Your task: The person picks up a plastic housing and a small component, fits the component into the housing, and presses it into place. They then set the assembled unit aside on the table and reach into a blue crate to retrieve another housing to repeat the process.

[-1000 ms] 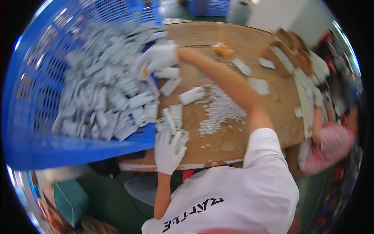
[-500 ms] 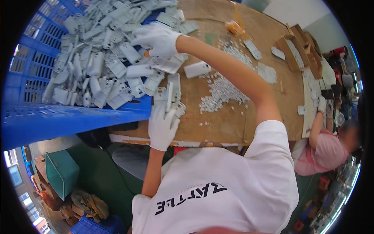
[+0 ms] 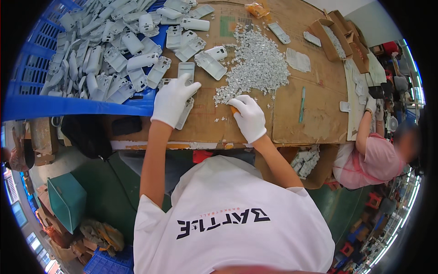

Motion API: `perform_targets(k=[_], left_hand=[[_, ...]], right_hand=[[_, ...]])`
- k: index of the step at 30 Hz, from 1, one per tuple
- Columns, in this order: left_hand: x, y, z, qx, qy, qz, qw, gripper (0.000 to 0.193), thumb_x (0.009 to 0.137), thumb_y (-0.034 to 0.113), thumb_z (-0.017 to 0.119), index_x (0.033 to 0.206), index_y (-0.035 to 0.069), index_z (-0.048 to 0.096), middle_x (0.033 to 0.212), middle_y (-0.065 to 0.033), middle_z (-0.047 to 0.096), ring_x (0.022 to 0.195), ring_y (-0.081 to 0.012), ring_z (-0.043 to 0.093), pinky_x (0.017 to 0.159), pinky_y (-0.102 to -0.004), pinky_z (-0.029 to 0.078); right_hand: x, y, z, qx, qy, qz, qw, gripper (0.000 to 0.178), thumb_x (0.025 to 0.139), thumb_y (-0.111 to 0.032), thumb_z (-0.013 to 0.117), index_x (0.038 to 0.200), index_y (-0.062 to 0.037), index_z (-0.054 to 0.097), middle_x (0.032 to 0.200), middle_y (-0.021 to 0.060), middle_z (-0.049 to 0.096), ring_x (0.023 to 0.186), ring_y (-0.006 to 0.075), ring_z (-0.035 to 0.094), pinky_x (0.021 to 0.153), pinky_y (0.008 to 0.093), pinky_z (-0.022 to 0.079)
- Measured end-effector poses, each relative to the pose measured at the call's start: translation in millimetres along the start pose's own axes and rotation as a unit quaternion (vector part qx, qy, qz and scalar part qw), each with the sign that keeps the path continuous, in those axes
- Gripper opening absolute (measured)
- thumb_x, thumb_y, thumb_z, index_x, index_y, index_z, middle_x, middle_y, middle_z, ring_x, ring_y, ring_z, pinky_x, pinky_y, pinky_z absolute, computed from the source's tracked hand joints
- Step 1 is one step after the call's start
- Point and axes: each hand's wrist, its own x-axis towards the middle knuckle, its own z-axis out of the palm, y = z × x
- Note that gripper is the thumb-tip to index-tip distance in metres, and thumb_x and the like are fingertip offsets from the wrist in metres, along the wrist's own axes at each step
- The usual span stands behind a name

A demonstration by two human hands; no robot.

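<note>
My left hand point(image 3: 173, 101), in a white glove, lies over white plastic shells at the edge of the pile, thumb and forefinger spread apart. One open shell point(image 3: 186, 69) shows just beyond its fingers, and another shell point(image 3: 185, 114) lies partly under it. In my gloved right hand point(image 3: 250, 119) the fingers curl round a small orange object point(image 3: 234, 109), mostly hidden. That hand is at the near edge of a heap of small, pale, shiny pieces point(image 3: 258, 64). Several loose shells point(image 3: 211, 65) lie between the heap and the pile.
A blue slatted crate point(image 3: 91, 106) full of shells stands at left. Beyond the heap are an orange bag point(image 3: 257, 10) and two separate shells. A teal pen-like stick point(image 3: 302, 105) lies to the right, with cardboard boxes point(image 3: 326, 41) farther back. A co-worker point(image 3: 374, 160) sits at right.
My right hand has drawn back from over the crate to the near edge of the heap, keeping the orange object. My left hand has shifted slightly up and left in view.
</note>
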Motion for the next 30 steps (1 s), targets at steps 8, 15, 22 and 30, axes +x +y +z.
perform_targets(k=[8,15,22,30], left_hand=[[15,-5,-4,0.029,-0.024,0.158,0.987,0.016,0.08,0.01,0.065,0.093,0.019,0.067,0.105,-0.0053,0.06,0.09,-0.0238,0.064,0.074,-0.0382,0.054],[23,-12,-20,-0.025,-0.02,0.148,0.988,0.018,0.078,0.005,0.067,0.095,0.01,0.061,0.101,-0.0065,0.062,0.091,-0.0303,0.063,0.079,-0.0423,0.052],[15,8,3,-0.42,0.11,-0.218,0.874,0.032,0.08,0.0,0.061,0.111,0.005,0.054,0.097,-0.0083,0.065,0.078,-0.0227,0.068,0.067,-0.0326,0.054],[-22,84,34,-0.784,-0.03,-0.402,0.473,0.01,0.101,0.025,0.06,0.099,0.018,0.053,0.085,0.0027,0.057,0.062,-0.0054,0.048,0.046,-0.0213,0.031]], right_hand=[[11,19,-5,-0.123,-0.068,-0.082,0.987,0.011,0.075,-0.004,0.067,0.081,-0.0106,0.061,0.087,0.0042,0.057,0.079,0.0237,0.062,0.067,0.0352,0.055],[14,12,-22,-0.195,-0.173,-0.132,0.956,0.005,0.081,-0.007,0.062,0.082,-0.0079,0.057,0.086,0.0086,0.056,0.085,0.0262,0.064,0.07,0.0363,0.057],[2,25,-14,-0.176,-0.106,-0.142,0.968,0.012,0.078,-0.007,0.064,0.085,-0.0086,0.054,0.086,0.008,0.055,0.081,0.025,0.063,0.068,0.0337,0.056],[7,3,-50,0.031,0.034,0.015,0.999,0.038,0.073,0.006,0.072,0.108,-0.0065,0.063,0.096,0.0107,0.066,0.083,0.0258,0.069,0.072,0.0322,0.057]])
